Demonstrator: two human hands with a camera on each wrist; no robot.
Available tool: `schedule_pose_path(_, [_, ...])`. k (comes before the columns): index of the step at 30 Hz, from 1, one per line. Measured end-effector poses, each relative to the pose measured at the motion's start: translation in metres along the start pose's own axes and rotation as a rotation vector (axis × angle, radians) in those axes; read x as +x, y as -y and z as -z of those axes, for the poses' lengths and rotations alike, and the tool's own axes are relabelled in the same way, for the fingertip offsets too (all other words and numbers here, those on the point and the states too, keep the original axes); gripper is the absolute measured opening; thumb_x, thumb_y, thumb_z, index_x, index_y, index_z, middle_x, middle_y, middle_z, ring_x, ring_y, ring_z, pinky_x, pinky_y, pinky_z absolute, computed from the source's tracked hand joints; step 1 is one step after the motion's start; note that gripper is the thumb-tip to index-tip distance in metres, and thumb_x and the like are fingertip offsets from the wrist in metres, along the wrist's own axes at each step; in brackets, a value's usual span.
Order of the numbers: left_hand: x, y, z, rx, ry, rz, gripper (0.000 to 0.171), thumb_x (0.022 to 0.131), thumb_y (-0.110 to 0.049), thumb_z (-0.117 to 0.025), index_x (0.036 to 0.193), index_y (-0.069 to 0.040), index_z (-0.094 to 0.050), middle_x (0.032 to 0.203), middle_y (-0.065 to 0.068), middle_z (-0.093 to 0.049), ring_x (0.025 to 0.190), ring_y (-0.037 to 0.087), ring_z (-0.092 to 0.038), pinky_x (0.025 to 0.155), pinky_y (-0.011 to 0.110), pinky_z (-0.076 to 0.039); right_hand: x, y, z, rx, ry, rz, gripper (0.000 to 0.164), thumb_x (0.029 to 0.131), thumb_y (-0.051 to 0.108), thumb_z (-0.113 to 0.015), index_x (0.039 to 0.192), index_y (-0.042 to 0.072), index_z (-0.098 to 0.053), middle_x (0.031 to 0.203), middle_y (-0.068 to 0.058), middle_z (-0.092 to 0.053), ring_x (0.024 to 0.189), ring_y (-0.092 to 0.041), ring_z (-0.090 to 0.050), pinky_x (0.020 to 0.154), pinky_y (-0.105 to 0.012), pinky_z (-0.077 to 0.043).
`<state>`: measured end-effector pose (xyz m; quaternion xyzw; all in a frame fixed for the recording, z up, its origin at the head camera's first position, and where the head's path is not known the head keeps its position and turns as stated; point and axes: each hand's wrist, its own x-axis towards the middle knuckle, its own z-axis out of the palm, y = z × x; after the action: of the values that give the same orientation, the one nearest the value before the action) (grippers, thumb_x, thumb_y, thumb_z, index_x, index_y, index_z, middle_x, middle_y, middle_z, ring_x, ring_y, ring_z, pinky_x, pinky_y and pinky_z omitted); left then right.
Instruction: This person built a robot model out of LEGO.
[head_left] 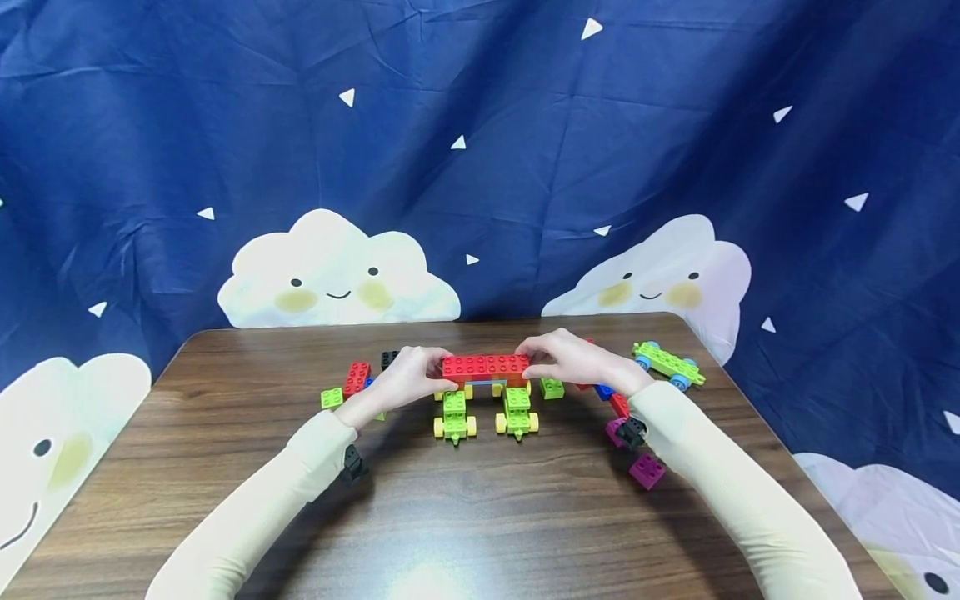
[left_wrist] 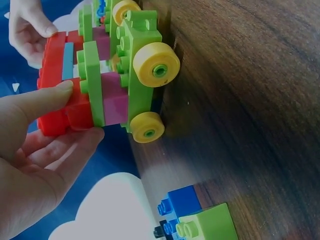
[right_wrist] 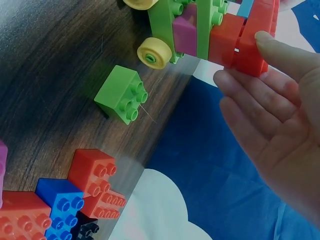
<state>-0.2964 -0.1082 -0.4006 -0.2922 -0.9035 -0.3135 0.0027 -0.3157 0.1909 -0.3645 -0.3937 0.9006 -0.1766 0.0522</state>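
Two red bricks lie end to end across the top of a toy structure. Beneath them, in the left wrist view, show more red bricks, a light blue brick, lime plates and a purple brick. Two lime wheeled bases with yellow wheels carry it, side by side on the table. My left hand pinches the left end of the red layer, thumb on the near side. At the opposite end my right hand grips likewise, its fingers partly hidden behind the bricks in the head view.
A lime wheeled base with blue wheels stands at the back right. Close to the structure sits a lime brick. Red, blue and purple bricks lie at right; red, lime and black bricks at left.
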Motion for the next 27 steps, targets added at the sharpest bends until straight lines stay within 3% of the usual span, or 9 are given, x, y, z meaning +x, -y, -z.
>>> schedule_pose_path(7, [-0.0027, 0.0023, 0.0020, -0.031, -0.019, -0.014, 0.039, 0.095, -0.026, -0.067, 0.126, -0.003, -0.065, 0.112, 0.011, -0.075, 0.095, 0.019, -0.072, 0.085, 0.035, -0.059, -0.0011, 0.0001, -0.0030, -0.004, -0.001, -0.006, 0.036, 0.092, 0.023, -0.070, 0.122, 0.002, -0.066, 0.113, -0.010, -0.073, 0.093, -0.014, -0.069, 0.090, -0.037, -0.058])
schedule_pose_path(16, [-0.0011, -0.0011, 0.0044, -0.033, -0.001, 0.018, 0.038, 0.094, -0.027, -0.068, 0.124, -0.003, -0.068, 0.112, 0.011, -0.075, 0.098, 0.020, -0.072, 0.086, 0.037, -0.059, -0.0020, -0.0015, -0.0027, 0.008, -0.007, 0.001, 0.037, 0.092, 0.022, -0.071, 0.122, 0.002, -0.067, 0.113, -0.011, -0.074, 0.093, -0.015, -0.071, 0.089, -0.038, -0.058])
schedule_pose_path(27, [0.0012, -0.0067, 0.0073, -0.016, 0.047, 0.067, 0.041, 0.096, -0.026, -0.065, 0.128, -0.001, -0.065, 0.118, 0.014, -0.073, 0.101, 0.023, -0.072, 0.089, 0.039, -0.058, -0.0005, 0.0034, 0.0032, -0.070, 0.013, -0.027, 0.042, 0.092, 0.027, -0.070, 0.126, 0.002, -0.067, 0.119, -0.013, -0.073, 0.101, -0.018, -0.070, 0.094, -0.040, -0.056])
